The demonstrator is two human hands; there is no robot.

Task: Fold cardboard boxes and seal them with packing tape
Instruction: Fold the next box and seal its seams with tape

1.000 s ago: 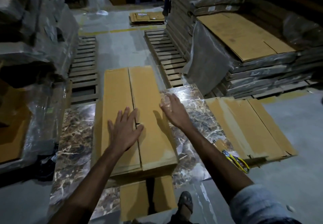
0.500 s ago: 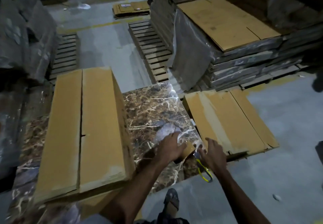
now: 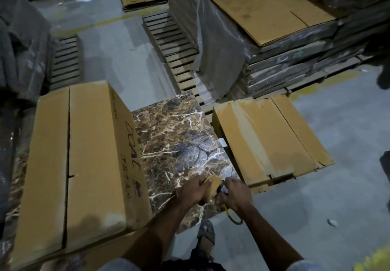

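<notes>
At the near right corner of the marble-pattern table (image 3: 179,135), both hands are bunched together on the tape. The left hand (image 3: 195,190) curls round the tape roll (image 3: 211,187). The right hand (image 3: 237,194) sits against the roll's other side with its fingers curled, and a yellow-handled tool (image 3: 233,217) loops out below it. It looks like it grips that tool, likely scissors. Can't tell if it also pinches the tape end.

The folded box (image 3: 88,154) sits on the table's left half, well left of both hands, top flaps down. The open seam (image 3: 68,161) runs along the box's long axis, near edge to far edge, roughly straight away from the person. The seam lies on the left part of the top, the side away from the hands. The box's handwritten right wall faces them.

Key relation: hands right, seam left, seam axis near-to-far. I'd expect the roll to go left over the box top, then pull lengthwise along the seam, not across it. The left hand is nearer the box and has the roll, so it probably leads, with the right hand following for the cut.

Risk: nothing presses the flaps down right now, so the seam gap may open before tape lands.

The flat cardboard stack (image 3: 270,139) lies just right of the table, near the right hand. It's not needed for this step.
</notes>
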